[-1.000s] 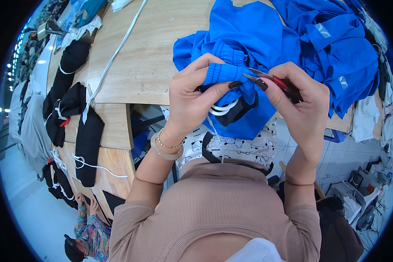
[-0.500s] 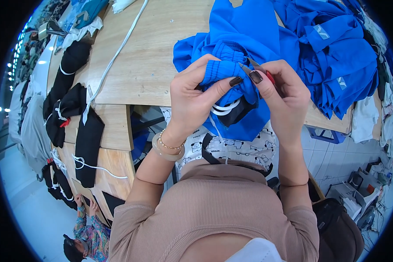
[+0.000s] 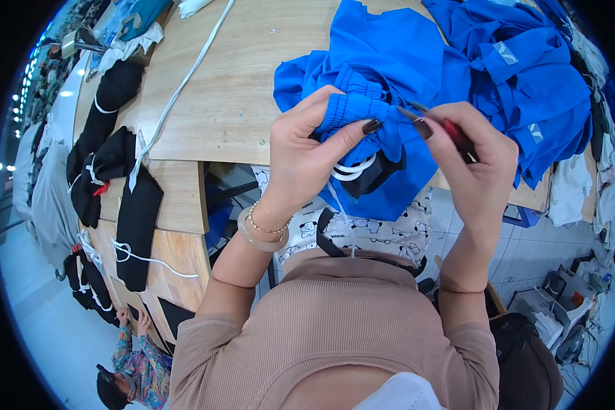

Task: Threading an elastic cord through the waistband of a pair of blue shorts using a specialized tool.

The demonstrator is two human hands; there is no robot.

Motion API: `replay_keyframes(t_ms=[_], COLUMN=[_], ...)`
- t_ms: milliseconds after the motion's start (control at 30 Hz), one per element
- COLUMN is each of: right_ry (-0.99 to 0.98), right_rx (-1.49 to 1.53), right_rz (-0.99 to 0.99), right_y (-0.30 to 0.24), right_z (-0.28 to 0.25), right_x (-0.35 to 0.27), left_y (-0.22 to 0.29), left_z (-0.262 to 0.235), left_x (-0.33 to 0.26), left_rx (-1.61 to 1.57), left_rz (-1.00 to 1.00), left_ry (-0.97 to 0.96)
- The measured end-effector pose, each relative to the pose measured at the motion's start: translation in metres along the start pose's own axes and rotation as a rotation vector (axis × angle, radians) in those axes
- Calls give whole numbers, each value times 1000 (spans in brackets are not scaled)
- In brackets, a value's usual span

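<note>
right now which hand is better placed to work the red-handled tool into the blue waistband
Right. The right hand already holds the red-handled tool with its tip at the gathered blue waistband. The left hand is occupied pinching that waistband, beside the white drawcord.

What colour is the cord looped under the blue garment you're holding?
White: the cord loops below the blue garment, just under the left hand. The head view shows it best.
</note>
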State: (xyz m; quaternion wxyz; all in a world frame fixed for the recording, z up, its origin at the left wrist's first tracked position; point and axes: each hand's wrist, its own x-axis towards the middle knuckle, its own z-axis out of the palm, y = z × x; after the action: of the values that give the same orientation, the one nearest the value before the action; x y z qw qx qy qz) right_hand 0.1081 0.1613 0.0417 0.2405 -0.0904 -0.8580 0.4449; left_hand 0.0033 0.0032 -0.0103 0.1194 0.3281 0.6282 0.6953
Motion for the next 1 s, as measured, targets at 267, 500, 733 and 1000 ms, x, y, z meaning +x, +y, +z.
replay_keyframes(t_ms=[267, 500, 733, 1000], right_ry=[-62, -78, -63, -24], right_rx=[-77, -96, -66, 144], right_rz=[-55, -42, -65, -7], right_y=[2, 0, 3, 13], right_z=[4, 3, 4, 15], right_x=[0, 3, 3, 2], left_y=[1, 1, 3, 5], left_z=[-1, -1, 0, 0], left_x=[1, 2, 2, 2], left_rx=[81, 118, 129, 23], left_rz=[58, 83, 82, -1], left_ry=[-18, -18, -17, -8])
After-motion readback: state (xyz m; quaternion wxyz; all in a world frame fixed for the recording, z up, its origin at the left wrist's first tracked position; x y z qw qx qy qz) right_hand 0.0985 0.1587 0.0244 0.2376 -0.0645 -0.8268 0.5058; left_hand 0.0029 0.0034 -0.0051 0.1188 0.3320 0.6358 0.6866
